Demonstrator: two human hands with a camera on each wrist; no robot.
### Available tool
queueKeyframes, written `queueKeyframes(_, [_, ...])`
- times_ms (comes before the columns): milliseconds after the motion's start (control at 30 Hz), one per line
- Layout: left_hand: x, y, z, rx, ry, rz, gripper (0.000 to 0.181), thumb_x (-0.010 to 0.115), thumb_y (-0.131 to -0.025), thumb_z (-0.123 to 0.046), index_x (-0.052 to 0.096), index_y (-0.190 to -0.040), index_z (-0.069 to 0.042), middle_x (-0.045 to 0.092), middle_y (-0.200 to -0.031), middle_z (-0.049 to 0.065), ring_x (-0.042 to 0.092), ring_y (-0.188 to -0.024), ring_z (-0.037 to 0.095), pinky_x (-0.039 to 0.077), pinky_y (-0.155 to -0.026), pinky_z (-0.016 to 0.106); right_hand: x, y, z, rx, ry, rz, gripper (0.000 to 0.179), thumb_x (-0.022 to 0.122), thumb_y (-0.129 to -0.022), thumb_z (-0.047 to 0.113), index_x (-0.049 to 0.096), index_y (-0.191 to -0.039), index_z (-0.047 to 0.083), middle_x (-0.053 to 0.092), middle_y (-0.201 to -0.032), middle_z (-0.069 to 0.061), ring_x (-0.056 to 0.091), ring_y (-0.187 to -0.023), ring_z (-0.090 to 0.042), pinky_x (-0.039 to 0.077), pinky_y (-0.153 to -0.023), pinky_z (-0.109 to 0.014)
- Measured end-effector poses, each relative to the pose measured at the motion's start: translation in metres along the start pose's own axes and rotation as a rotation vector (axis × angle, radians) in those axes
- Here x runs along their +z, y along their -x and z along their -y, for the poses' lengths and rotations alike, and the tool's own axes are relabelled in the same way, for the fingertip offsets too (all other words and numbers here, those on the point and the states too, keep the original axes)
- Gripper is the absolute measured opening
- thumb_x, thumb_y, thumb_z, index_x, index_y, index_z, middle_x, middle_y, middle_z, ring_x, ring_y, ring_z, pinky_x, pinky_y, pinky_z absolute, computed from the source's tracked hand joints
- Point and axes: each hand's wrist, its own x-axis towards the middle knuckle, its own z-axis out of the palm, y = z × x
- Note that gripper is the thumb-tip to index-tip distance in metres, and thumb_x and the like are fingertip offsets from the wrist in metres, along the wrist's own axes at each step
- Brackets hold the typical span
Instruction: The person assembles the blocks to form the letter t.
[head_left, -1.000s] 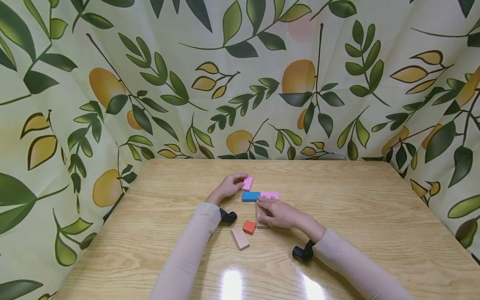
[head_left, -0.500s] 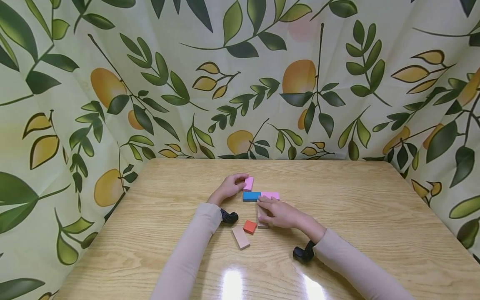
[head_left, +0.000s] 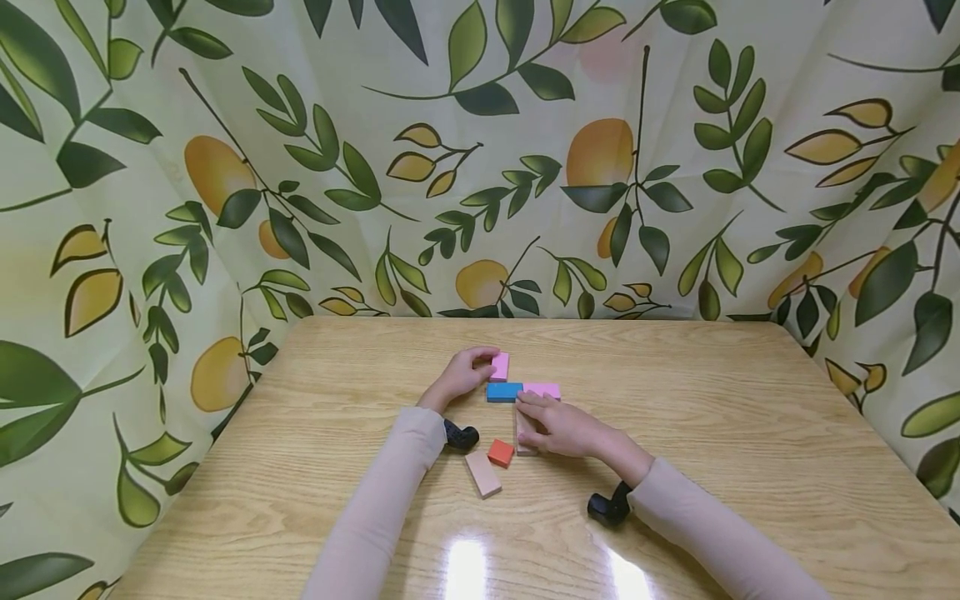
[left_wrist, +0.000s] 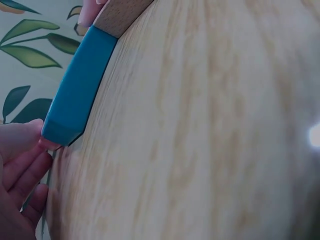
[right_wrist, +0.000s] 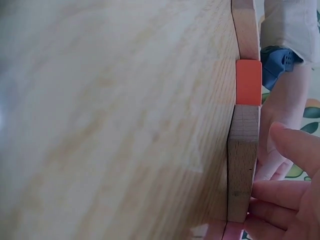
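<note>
Left of centre toward the far edge of the desk (head_left: 712, 400), a pink block (head_left: 501, 367) sits between the left hand (head_left: 459, 375)'s pinching thumb and fingers, seemingly steadied just beyond the blue block (head_left: 504, 392). The right hand (head_left: 566, 427) rests loosely extended fingers on a pale block (right_wrist: 242, 170), perhaps keeping it square to the second pink piece (head_left: 543, 390). Toward the near edge, an orange block (head_left: 501, 453) and a beige block (head_left: 483, 476) lie aslant. The wood-grain surface shines; leafy cloth (head_left: 480, 125) hangs behind.
</note>
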Motion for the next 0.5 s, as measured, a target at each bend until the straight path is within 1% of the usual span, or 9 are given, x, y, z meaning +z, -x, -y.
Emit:
queueKeyframes(267, [0.0013,-0.0002,0.0005,0.01,0.008,-0.01,0.04,0.058,-0.094,-0.009,0.055,-0.134,-0.002,0.059,-0.136,0.016,0.054,-0.129,0.031,0.041,-0.114,0.044,0.0013,0.0001,-0.002,-0.015,0.0,-0.012,0.059,0.058,-0.096,0.033,0.045,-0.141,-0.003,0.038,-0.153,-0.02,0.036,-0.143,-0.038,0.029,-0.119,-0.054])
queueKeyframes(367, [0.0018,-0.0007,0.0005,0.007,0.019,-0.014,0.042,0.06,-0.094,-0.009,0.054,-0.134,0.0,0.06,-0.135,0.017,0.055,-0.126,0.032,0.042,-0.112,0.044,0.0017,0.0004,-0.0026,-0.016,0.004,-0.011,0.058,0.057,-0.096,0.032,0.045,-0.141,-0.003,0.038,-0.154,-0.019,0.036,-0.144,-0.037,0.029,-0.119,-0.053])
queueKeyframes(500, [0.0029,-0.0018,-0.0011,-0.016,0.05,-0.027,0.042,0.062,-0.093,-0.009,0.055,-0.133,0.0,0.061,-0.133,0.018,0.056,-0.124,0.032,0.044,-0.111,0.043,0.0016,0.0006,-0.0024,-0.012,0.005,-0.008,0.058,0.057,-0.096,0.032,0.045,-0.142,-0.002,0.038,-0.154,-0.018,0.035,-0.144,-0.035,0.028,-0.12,-0.052])
